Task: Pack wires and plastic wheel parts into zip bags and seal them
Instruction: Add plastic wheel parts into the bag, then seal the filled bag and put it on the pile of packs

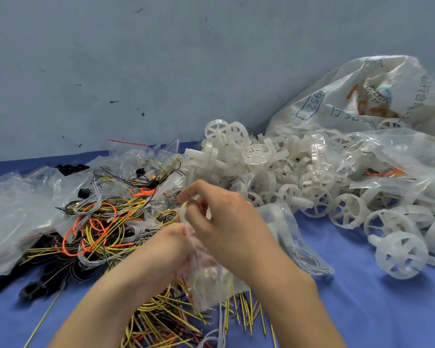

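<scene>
I have a small clear zip bag (206, 270) between both hands, above the middle of the blue table (362, 310), toward its near edge. My left hand (171, 249) grips the bag from the left, fingers curled into the plastic, though the bag blurs over them and I can't quite make out how each finger lies. My right hand (226, 222) sits on top of it, thumb and forefinger pinched together on the bag's upper edge. Something pale and round shows through the plastic, probably a wheel part.

The tangle of wires (98, 222), yellow, orange, black and grey, lies spread over the left half of the table, with loose yellow strands running under my wrists toward the near edge. Crumpled clear bags (13, 209) lie heaped along the left edge. The white plastic wheels (269, 167) are piled against the far edge by the wall and spill down the right side, one wheel (401, 257) lying apart near the right edge. A big printed sack (362, 96) slumps in the far right corner, more clear plastic (399, 156) draped in front of it
</scene>
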